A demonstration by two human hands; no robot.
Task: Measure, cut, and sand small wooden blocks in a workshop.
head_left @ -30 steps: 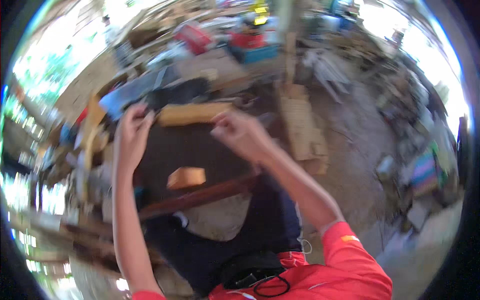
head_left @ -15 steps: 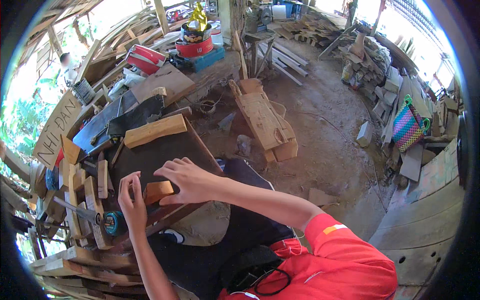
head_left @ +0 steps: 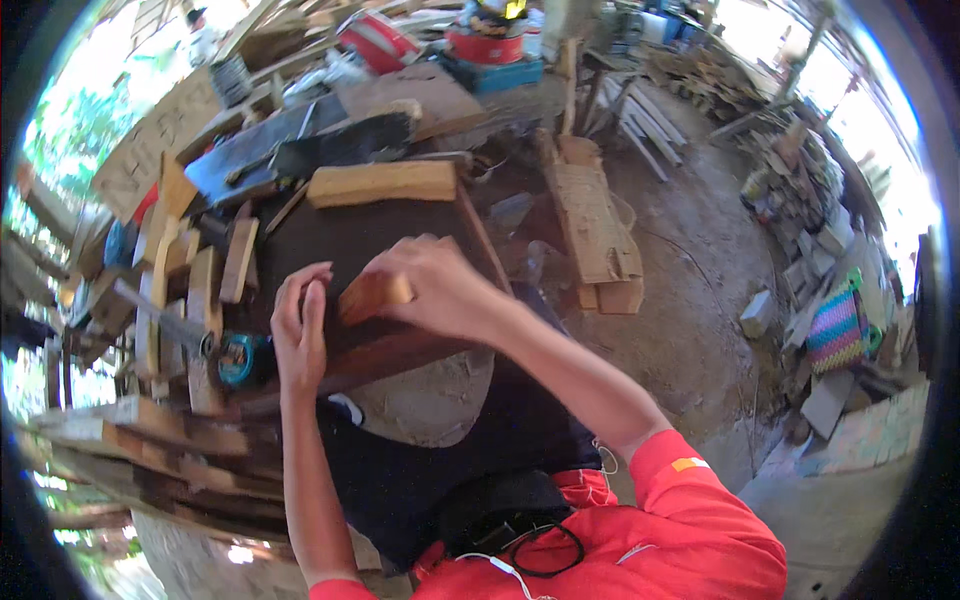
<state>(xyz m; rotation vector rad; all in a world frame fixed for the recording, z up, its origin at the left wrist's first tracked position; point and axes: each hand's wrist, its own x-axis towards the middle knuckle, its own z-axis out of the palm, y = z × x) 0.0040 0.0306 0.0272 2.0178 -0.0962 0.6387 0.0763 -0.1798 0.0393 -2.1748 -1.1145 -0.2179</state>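
My right hand [head_left: 432, 282], somewhat blurred, is closed on the right end of a small reddish-brown wooden block [head_left: 374, 298] above the dark bench top [head_left: 325, 240]. Just left of the block stands my left hand [head_left: 299, 328], its fingers raised and loosely curled, thumb apart, with nothing seen in it. A longer pale wooden piece [head_left: 382, 184] lies along the far side of the bench top. Beside my left wrist sits a round teal tape measure [head_left: 238, 359]. Left of it a hammer-like tool [head_left: 165, 318] rests over wooden strips [head_left: 206, 325].
Stacked timber [head_left: 150, 440] rises at the lower left. Beyond the bench, a carved wooden plank [head_left: 597, 215] stands on the dirt floor. A red-and-white drum-shaped container [head_left: 378, 42] and a teal box [head_left: 505, 77] are at the back. At right, a woven bag [head_left: 838, 330] leans by scrap wood.
My right hand has closed on the wooden block and turned it. Earlier it was spread open beside the block. The whole view has shifted, with the bench now further right in it.
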